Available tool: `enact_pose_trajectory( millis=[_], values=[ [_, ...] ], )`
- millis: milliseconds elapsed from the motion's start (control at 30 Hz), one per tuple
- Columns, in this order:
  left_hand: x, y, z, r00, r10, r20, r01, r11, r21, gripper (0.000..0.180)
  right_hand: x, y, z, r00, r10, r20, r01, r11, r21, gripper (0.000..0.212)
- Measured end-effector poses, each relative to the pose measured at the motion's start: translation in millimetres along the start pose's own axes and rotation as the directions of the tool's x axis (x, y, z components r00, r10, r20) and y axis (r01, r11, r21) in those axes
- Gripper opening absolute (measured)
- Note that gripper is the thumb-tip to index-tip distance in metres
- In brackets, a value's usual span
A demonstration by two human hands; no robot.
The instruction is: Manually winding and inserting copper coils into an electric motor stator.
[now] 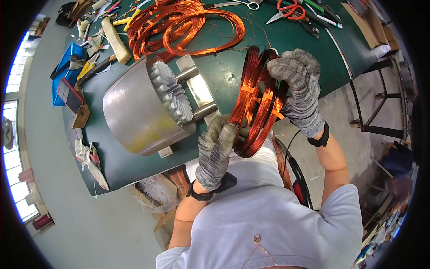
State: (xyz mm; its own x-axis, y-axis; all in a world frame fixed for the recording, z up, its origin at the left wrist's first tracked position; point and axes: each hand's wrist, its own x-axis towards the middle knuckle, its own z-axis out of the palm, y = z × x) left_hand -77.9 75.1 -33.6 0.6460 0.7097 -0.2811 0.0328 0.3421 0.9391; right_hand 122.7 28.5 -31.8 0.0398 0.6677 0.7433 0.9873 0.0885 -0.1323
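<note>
Between my two gloved hands hang several copper wire coils (256,107), bound with orange ties. My left hand (217,145), in a grey knit glove, is closed round the lower left part of the bundle. Higher up, my right hand (299,87) grips the bundle's upper right side, its fingers curled over the wire. To the left of the coils lies a metal cylinder, a motor stator housing (141,110), with white slot pieces (172,92) fanned out at its open end. Two metal rods (204,111) stick out beside a bright plate.
More copper coils (204,33) lie at the back of the green table (226,74). Red-handled scissors (286,11) and pliers are at the far right. A mallet (115,41), a blue tray (62,76) and a phone (70,95) on a wooden stand sit left. A black metal frame (380,130) stands right.
</note>
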Motion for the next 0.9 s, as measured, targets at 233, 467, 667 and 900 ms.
enact_pose_trajectory(
  millis=[233, 467, 667, 900],
  values=[
    [0, -1, 3, 1.000, 0.007, -0.001, -0.007, 0.991, -0.131, 0.035, -5, 2, 2, 0.999, 0.006, -0.044, -0.006, 1.000, -0.008, 0.034],
    [1, -5, 1, 0.998, 0.044, 0.054, -0.034, 0.985, -0.169, 0.030, -4, 4, 1, 0.999, 0.011, -0.044, -0.010, 1.000, 0.010, 0.033],
    [5, -20, 11, 0.914, 0.388, 0.121, -0.405, 0.850, 0.338, 0.025, 12, -6, 3, 0.951, -0.278, 0.136, 0.283, 0.959, -0.019, 0.036],
    [9, -17, 4, 0.595, 0.795, 0.116, -0.618, 0.360, 0.699, 0.047, 75, 27, 58, 0.949, -0.083, 0.305, 0.002, 0.967, 0.255, 0.036]
  ],
)
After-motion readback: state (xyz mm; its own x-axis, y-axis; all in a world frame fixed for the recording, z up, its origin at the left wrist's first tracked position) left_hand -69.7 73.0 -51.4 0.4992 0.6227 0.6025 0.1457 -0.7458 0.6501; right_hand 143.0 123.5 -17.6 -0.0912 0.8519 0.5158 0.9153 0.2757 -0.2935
